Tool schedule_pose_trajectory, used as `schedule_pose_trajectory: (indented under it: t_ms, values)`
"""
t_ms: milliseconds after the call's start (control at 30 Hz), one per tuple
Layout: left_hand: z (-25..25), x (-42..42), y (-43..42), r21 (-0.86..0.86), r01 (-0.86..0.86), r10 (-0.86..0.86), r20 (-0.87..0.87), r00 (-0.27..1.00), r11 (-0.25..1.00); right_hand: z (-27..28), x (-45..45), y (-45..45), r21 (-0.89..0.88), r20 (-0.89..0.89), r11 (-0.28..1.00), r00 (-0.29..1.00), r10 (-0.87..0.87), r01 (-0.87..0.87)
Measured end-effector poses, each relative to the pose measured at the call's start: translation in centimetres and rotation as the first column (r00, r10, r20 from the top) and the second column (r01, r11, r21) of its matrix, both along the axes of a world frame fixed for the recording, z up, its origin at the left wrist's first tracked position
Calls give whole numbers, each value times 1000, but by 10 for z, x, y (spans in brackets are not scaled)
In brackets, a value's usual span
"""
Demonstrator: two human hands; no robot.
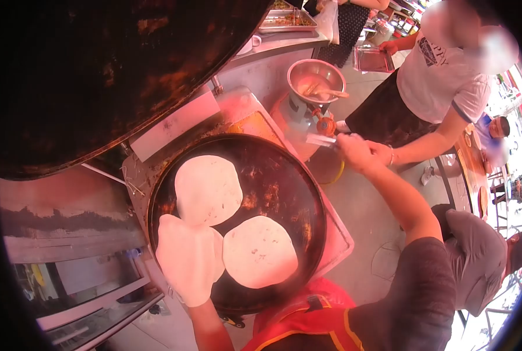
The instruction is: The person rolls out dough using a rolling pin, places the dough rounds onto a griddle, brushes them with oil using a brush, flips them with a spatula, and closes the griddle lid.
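Note:
A pale sheet of dough [186, 257] is draped over my left hand at the left of the round black pan [281, 184]; my fingers are hidden beneath it. One round flatbread [208, 188] lies at the pan's upper left, another [260, 253] at its lower middle. A third pale round [218, 260] is partly covered by the draped sheet. My right hand [353, 153] is closed around a pale, flat-ended object [320, 140], out beyond the pan's right edge. Another person's hand [382, 153] is right beside it, and whether they touch I cannot tell.
A large dark round lid [126, 76] hangs over the upper left. A metal bowl [316, 81] with a utensil stands beyond the pan. A person in a white shirt [442, 76] holds a tray [373, 59]. Another person [477, 257] is at the right.

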State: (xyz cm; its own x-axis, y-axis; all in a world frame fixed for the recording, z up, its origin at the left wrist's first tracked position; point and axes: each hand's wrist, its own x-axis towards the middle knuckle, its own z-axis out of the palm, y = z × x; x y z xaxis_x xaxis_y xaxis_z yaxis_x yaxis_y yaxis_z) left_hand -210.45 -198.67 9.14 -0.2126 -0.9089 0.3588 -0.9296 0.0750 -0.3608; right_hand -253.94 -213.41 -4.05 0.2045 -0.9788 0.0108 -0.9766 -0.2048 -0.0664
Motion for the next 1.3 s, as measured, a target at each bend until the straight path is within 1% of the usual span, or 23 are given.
schedule_pose_trajectory:
  t_ms: [67, 100, 133, 167, 233, 333, 433, 533, 567, 600, 633, 667, 700, 733, 800, 833, 933, 967, 1033, 1167, 1200, 1233, 1300]
  values:
    - [5, -5, 5, 3, 3, -3, -36, 999, 1000, 37, -15, -15, -92, 147, 990, 985, -94, 109]
    - [8, -8, 8, 16, -4, 5, -61, 998, 1000, 56, -19, -24, -74, 242, 971, 949, -202, 226]
    - [12, -12, 10, 26, -11, 13, -84, 996, 1000, 84, -23, -29, -129, 160, 981, 980, -121, 142]
    - [14, -14, 14, 32, -19, 23, -108, 994, 999, 89, -34, -35, -413, 0, 909, 999, 55, -50]
    - [18, -17, 21, 34, -30, 35, -147, 988, 999, 88, -56, -57, -486, 40, 873, 999, -22, 39]
    - [21, -22, 31, 38, -43, 51, -230, 972, 998, 107, -54, -68, -166, 54, 926, 940, -336, 340]
    - [25, -23, 44, 55, -62, 76, -315, 946, 997, 93, -12, -61, -263, 232, 934, 956, -181, 241]
    - [34, -14, 60, 100, -120, 150, -396, 906, 988, 43, 68, -30, -407, 352, 907, 897, 268, -111]
    - [36, -7, 64, 106, -154, 185, -423, 887, 982, 39, 97, -4, -408, 358, 874, 835, 418, -263]
    - [36, -1, 70, 118, -192, 225, -448, 866, 974, 29, 132, 11, -331, 422, 874, 773, 475, -356]
    - [37, 5, 73, 126, -221, 254, -469, 846, 967, 19, 164, 24, -193, 394, 890, 799, 455, -412]
    - [37, 10, 78, 136, -256, 289, -489, 823, 957, -23, 187, 32, -282, 387, 846, 753, 532, -453]
    - [35, 14, 80, 155, -298, 335, -512, 791, 942, -48, 214, 39, -206, 388, 857, 764, 515, -473]
    - [34, 19, 83, 179, -349, 389, -537, 748, 920, -43, 248, 43, -56, 462, 879, 768, 443, -473]
    - [26, 30, 84, 284, -499, 549, -645, 532, 818, -94, 296, 35, -189, 496, 850, 700, 514, -491]
    - [27, 35, 90, 289, -512, 557, -655, 511, 809, -99, 322, 31, -233, 512, 842, 675, 531, -486]
    - [21, 53, 99, 262, -490, 524, -664, 533, 831, -110, 373, 19, -217, 342, 845, 773, 534, -488]
    - [19, 57, 101, 259, -487, 519, -669, 532, 834, -112, 379, 13, -280, 280, 822, 777, 564, -496]
    - [15, 65, 107, 262, -488, 519, -676, 523, 833, -111, 383, 0, -267, 236, 808, 777, 583, -525]
    - [11, 78, 118, 260, -509, 526, -693, 494, 821, -113, 381, -33, -275, 172, 714, 698, 695, -644]
    - [11, 80, 121, 257, -512, 525, -697, 489, 819, -111, 384, -31, -258, 171, 728, 711, 682, -636]
    - [12, 83, 125, 258, -520, 529, -697, 483, 814, -100, 390, -21, -238, 173, 739, 722, 670, -630]
    - [14, 88, 132, 258, -533, 535, -703, 469, 806, -76, 402, 24, -216, 141, 664, 650, 747, -716]
